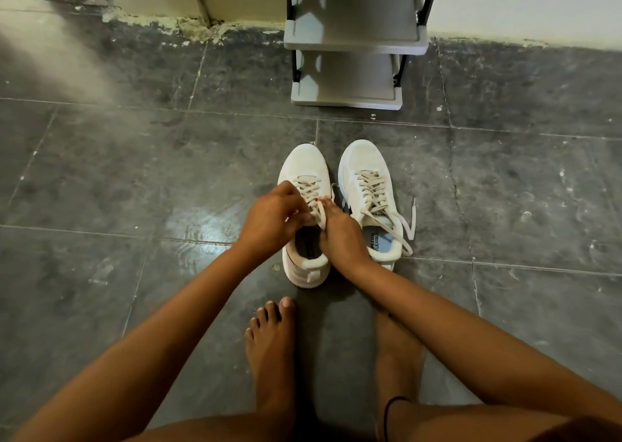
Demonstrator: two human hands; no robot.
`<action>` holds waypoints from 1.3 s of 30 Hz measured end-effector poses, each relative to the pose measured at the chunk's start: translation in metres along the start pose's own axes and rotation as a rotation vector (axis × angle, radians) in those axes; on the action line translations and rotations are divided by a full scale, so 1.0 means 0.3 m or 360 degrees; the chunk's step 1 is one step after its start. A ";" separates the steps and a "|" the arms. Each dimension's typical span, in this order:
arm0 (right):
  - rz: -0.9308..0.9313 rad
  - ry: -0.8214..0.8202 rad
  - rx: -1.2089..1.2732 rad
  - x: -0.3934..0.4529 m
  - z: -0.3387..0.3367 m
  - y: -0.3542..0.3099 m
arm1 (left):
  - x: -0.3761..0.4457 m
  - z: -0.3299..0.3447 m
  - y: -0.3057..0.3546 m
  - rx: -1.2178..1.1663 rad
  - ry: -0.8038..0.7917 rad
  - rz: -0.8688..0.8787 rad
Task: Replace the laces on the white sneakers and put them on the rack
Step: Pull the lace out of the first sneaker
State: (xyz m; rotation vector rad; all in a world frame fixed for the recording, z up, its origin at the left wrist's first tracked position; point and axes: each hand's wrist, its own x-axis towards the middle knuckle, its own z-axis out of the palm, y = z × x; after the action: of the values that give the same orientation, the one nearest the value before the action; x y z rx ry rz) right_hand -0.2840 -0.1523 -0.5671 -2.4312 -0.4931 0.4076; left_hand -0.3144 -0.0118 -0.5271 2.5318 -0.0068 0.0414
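Observation:
Two white sneakers stand side by side on the dark tiled floor, toes pointing away from me. Both of my hands are over the left sneaker. My left hand has its fingers curled on the beige lace at the upper eyelets. My right hand pinches a loose strand of the same lace near the tongue. The right sneaker is laced, and its loose lace ends trail onto the floor at its right side.
A grey shoe rack with two visible shelves stands against the wall straight ahead, beyond the sneakers. My bare feet rest on the floor just behind the shoes. A wall corner with flaking paint is at the upper left.

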 end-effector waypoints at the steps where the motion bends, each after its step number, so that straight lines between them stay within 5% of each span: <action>1: -0.0007 0.0013 0.0050 0.002 0.001 0.001 | 0.001 -0.013 0.021 -0.0389 0.0045 -0.0074; 4: -0.0112 0.0015 -0.0044 0.006 0.004 -0.001 | 0.003 -0.043 0.083 -0.1248 0.0104 -0.0225; 6: -0.0074 0.0028 0.0026 0.009 0.008 -0.007 | 0.007 -0.054 0.072 -0.1333 0.0119 -0.0337; 11: -0.0073 0.0089 0.0027 -0.001 0.020 0.008 | -0.016 -0.031 -0.065 0.0061 -0.0234 -0.0121; 16: -0.0118 0.0083 -0.0008 0.013 0.044 0.016 | -0.030 0.028 -0.030 0.0437 -0.0040 0.0027; 24: -0.0006 0.0015 0.0077 -0.004 0.017 0.017 | -0.032 -0.013 0.025 -0.1141 0.0181 -0.0424; 29: 0.0030 0.0022 0.0137 -0.005 0.030 0.010 | -0.045 -0.001 -0.063 -0.0122 -0.0054 -0.0134; 34: -0.0076 -0.0016 -0.0131 0.010 0.013 -0.007 | -0.036 0.027 -0.037 0.0514 -0.0056 0.0064; 39: -0.0136 0.0087 -0.0175 0.015 0.029 0.009 | -0.031 0.026 -0.031 0.0150 -0.0038 -0.0114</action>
State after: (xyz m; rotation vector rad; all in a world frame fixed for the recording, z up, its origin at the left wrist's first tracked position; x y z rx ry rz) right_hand -0.2827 -0.1478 -0.5762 -2.5087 -0.6074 0.2834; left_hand -0.3232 -0.0086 -0.5393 2.6246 0.0783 -0.0178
